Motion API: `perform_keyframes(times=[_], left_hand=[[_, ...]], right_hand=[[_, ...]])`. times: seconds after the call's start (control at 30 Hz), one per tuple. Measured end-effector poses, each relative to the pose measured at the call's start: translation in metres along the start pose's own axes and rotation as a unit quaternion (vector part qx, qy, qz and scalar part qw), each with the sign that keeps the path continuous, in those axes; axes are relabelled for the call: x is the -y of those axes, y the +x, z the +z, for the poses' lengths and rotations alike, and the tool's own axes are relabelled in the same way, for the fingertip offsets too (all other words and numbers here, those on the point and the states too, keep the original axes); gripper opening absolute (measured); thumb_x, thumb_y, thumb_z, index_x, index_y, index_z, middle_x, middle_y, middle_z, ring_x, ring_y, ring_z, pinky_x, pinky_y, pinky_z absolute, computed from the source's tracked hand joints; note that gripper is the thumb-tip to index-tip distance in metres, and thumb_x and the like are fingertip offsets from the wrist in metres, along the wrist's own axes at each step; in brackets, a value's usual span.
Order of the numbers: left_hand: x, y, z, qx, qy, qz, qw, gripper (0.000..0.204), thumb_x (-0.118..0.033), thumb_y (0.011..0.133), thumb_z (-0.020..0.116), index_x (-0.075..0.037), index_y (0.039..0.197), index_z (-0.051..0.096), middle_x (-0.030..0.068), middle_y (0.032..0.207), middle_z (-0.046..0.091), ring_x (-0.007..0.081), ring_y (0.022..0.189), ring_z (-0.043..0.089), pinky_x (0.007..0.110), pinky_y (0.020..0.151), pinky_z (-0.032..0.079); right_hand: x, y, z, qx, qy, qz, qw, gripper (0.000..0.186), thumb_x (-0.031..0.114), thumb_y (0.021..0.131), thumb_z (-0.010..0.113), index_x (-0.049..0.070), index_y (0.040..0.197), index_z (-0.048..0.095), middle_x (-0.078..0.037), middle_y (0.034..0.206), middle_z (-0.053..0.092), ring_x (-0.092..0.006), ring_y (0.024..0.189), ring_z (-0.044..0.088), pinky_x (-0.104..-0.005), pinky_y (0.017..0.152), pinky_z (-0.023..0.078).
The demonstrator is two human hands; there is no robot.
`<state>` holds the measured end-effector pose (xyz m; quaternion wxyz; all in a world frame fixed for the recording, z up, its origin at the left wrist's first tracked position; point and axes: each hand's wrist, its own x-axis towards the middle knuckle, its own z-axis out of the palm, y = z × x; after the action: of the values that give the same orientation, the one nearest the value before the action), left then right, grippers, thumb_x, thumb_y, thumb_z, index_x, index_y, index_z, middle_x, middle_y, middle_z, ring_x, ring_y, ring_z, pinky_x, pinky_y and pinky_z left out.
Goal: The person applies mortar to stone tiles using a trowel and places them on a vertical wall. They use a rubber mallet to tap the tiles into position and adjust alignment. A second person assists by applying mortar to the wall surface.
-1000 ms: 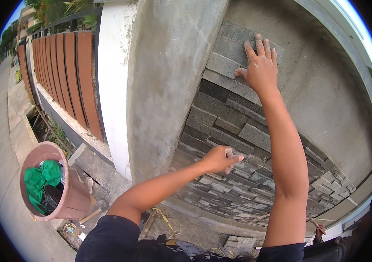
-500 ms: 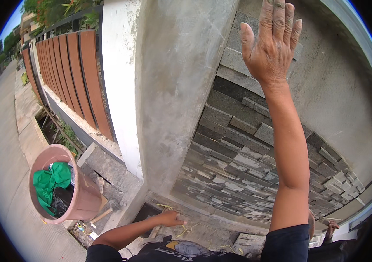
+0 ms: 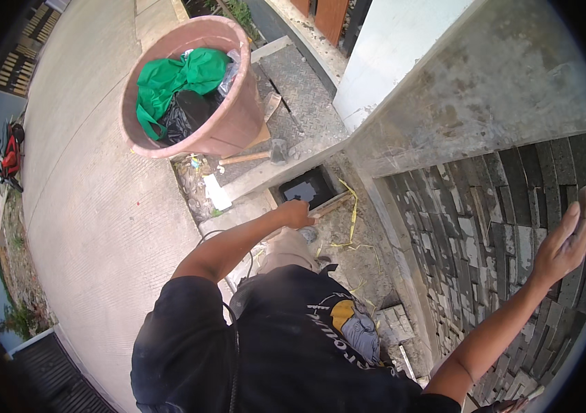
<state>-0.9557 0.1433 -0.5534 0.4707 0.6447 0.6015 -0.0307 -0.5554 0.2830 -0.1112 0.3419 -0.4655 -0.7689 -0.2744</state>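
My left hand (image 3: 298, 214) is low at the near edge of a square opening with dark water (image 3: 307, 187), beside a wooden strip; its fingers are mostly hidden, so what it holds, if anything, is unclear. At the right, my right hand (image 3: 567, 241) is raised with extended fingers against the wall of stacked grey stone strips (image 3: 475, 227). Above that stonework runs a bare concrete column (image 3: 465, 103).
A pink tub (image 3: 234, 127) holds green cloth and black plastic. Near it lies a hammer (image 3: 252, 158). Yellow strapping (image 3: 352, 220) litters the ground. A concrete road (image 3: 93, 206) runs left, with a red motorbike (image 3: 9, 158). Someone else's hand (image 3: 513, 406) shows at the bottom right.
The view has swung down and toward the road. My left hand has dropped from the stonework toward the opening. My right hand is still up at the stone wall.
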Motion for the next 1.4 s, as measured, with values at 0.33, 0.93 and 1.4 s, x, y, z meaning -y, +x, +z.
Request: perform_keyframes(times=[0.33,0.93,1.4], left_hand=[[0.163,0.016,-0.009,-0.061,0.072,-0.244,0.965,0.076,-0.047,0.086,0.073,0.005,0.136,0.048,0.0267,0.139,0.052,0.0439,0.118,0.06,0.049,0.1,0.051],[0.129,0.139,-0.039,-0.254,-0.182,-0.301,0.901,0.086,-0.058,0.078,0.07,0.02,0.113,0.061,0.0338,0.103,0.068,0.0376,0.087,0.072,0.042,0.076,0.057],[-0.207,-0.007,-0.149,0.354,-0.492,0.244,0.757,0.068,-0.057,0.1,0.044,0.003,0.129,0.058,0.0206,0.112,0.07,0.0324,0.093,0.072,0.05,0.087,0.058]], right_hand=[[0.185,-0.718,-0.029,0.556,0.191,0.742,0.322,0.035,0.031,0.086,0.073,-0.003,0.095,0.073,-0.011,0.074,0.069,-0.0282,0.069,0.069,-0.0438,0.061,0.051],[0.192,-0.622,0.072,0.452,0.231,0.642,0.575,0.032,0.028,0.093,0.065,0.002,0.109,0.072,-0.021,0.101,0.074,-0.0341,0.095,0.073,-0.0425,0.084,0.055],[0.172,-0.294,0.083,0.268,0.452,0.5,0.688,0.062,0.058,0.088,0.073,0.001,0.111,0.072,-0.008,0.083,0.069,-0.0168,0.076,0.063,-0.0345,0.073,0.051]])
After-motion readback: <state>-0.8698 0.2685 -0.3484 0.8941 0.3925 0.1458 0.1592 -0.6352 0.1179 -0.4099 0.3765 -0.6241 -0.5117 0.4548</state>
